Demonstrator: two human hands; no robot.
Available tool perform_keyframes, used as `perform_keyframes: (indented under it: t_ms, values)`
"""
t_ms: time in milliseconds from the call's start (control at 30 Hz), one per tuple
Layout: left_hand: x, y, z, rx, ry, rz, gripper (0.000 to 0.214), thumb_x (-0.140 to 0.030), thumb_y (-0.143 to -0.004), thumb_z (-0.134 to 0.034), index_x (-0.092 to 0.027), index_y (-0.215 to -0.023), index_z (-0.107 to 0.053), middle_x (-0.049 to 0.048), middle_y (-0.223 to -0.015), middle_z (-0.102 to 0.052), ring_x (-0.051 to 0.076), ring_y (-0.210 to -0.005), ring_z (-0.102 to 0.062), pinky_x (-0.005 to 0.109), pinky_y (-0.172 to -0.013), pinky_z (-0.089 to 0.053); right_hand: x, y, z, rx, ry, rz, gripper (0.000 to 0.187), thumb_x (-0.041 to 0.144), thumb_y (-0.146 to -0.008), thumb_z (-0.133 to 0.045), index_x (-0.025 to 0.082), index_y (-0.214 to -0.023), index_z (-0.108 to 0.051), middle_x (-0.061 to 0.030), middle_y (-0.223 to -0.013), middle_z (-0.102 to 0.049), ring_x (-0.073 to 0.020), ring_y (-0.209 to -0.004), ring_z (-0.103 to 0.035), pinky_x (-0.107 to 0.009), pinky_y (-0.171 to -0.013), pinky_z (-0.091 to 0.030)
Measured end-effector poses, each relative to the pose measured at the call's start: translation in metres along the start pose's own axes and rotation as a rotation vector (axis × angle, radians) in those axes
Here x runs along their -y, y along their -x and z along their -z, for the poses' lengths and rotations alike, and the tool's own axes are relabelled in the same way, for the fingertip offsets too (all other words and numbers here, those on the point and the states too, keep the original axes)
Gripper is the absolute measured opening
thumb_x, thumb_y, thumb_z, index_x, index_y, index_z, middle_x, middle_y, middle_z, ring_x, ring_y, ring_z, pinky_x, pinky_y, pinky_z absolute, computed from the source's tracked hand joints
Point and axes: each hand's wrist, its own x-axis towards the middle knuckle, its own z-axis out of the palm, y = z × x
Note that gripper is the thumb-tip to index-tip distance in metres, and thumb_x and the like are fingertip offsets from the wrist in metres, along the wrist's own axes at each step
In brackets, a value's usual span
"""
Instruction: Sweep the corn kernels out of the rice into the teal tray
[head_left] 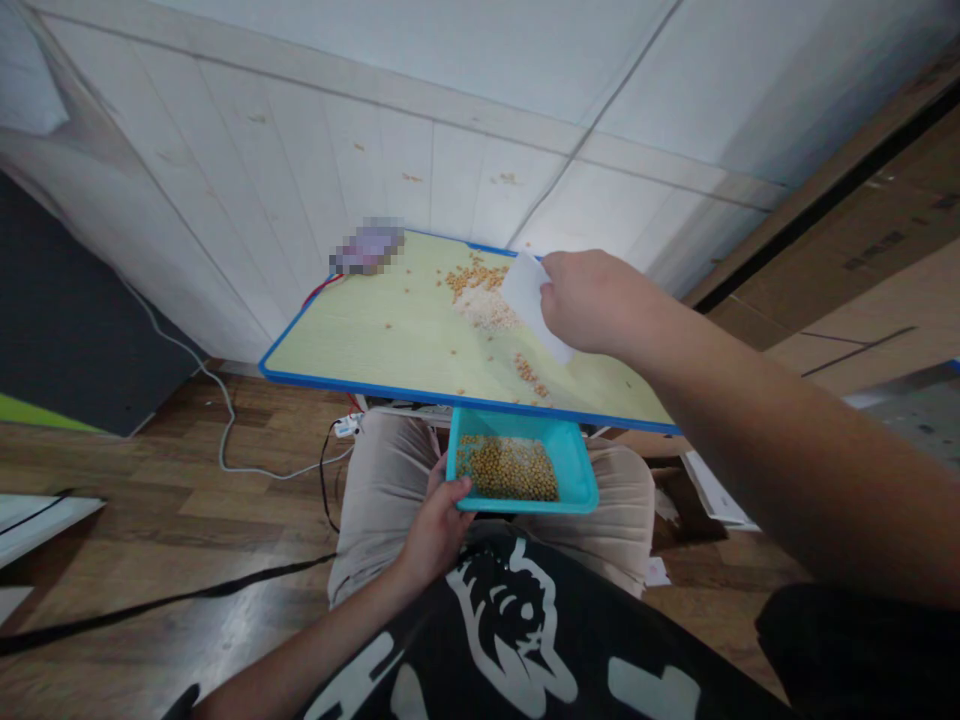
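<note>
My left hand (444, 520) grips the near left corner of a turquoise plastic tray (581, 480), thumb over the rim. The tray sits over my lap just below the table's front edge, with many yellow soybeans (510, 468) inside. In my right hand (581, 300) is a stiff white sheet of paper (531, 300), pinched and standing tilted against the tabletop. Left of the sheet lie a pile of soybeans (476, 277) and a patch of pale small grains (486, 308). A short line of beans (531, 375) lies nearer the front edge.
The small table (337, 330) has a blue rim and stands against a white panelled wall (390, 140). A blurred object with a red cord (367, 247) lies at its back left corner. Cardboard boxes (862, 270) stand at right; a grey cable (225, 420) runs over the wooden floor.
</note>
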Motion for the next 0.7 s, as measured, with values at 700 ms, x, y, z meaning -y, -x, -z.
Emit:
perform_keyframes:
  t_ms: [700]
  values:
    - [-0.001,0.001,0.009,0.003,-0.007,-0.014,0.096,-0.040,-0.058,-0.097,-0.027,-0.146,-0.060,0.0108,-0.125,-0.080,0.041,-0.130,-0.069,0.055,-0.110,-0.055,0.093,-0.080,-0.028,0.198,0.075,0.623,0.035,0.007,-0.096,-0.058,0.021,-0.114,-0.085,-0.0139,-0.112,-0.083,-0.0233,-0.099,-0.072,-0.035,-0.081,-0.044]
